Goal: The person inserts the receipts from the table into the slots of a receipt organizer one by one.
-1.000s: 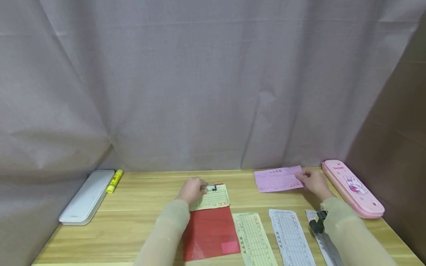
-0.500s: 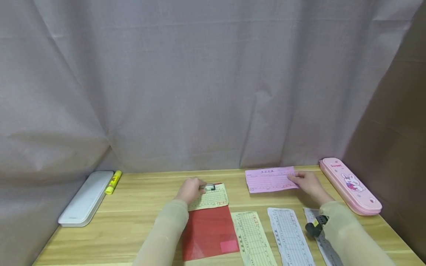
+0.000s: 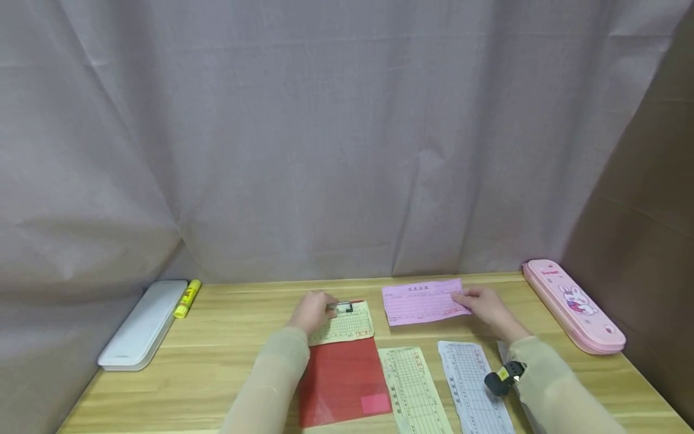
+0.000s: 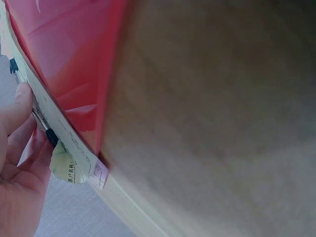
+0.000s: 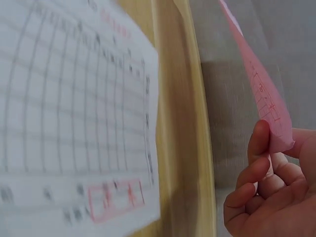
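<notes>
1. Your left hand [image 3: 311, 312] pinches the clip [image 3: 347, 308] atop the red folder [image 3: 338, 380], over a yellow slip [image 3: 352, 325]
2. Your right hand [image 3: 487, 308] pinches a purple slip [image 3: 420, 305], right of the folder's top
3. Pink pencil case [image 3: 575, 306], closed, well right of the folder; white case [image 3: 143, 325] well left

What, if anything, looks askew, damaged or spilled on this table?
The yellow slip by the clip has a curled corner, and a pale pinkish sheet pokes out past it, so the papers at the left hand look unevenly stacked. I see nothing spilled.
</notes>
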Demonstrator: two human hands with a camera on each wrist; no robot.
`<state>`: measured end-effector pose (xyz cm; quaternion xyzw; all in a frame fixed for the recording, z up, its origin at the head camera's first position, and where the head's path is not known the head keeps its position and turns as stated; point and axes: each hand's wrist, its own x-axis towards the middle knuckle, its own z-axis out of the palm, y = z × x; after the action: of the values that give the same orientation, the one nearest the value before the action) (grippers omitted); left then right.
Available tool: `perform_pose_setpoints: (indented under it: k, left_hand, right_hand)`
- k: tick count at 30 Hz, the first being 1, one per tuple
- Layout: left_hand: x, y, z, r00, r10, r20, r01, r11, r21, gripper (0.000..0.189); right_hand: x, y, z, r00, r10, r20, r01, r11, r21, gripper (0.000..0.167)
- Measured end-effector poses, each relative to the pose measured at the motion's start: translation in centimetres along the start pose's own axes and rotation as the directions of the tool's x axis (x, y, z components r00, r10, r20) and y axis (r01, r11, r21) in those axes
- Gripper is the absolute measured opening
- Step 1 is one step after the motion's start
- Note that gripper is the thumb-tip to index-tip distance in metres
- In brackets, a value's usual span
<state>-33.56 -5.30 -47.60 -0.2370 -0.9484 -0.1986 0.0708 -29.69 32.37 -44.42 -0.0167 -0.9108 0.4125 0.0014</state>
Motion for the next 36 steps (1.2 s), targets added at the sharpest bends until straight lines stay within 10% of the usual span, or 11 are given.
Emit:
perform_pose_setpoints:
  k: [36]
  left_hand:
    - [0.0, 0.3, -0.3, 0.999, -0.029, 0.019, 0.029, 1.000, 0.002, 0.025]
  right_hand:
    - [-2.4, -6.4, 8.8, 0.981, 0.126, 0.146, -0.168, 0.928, 0.332, 0.031]
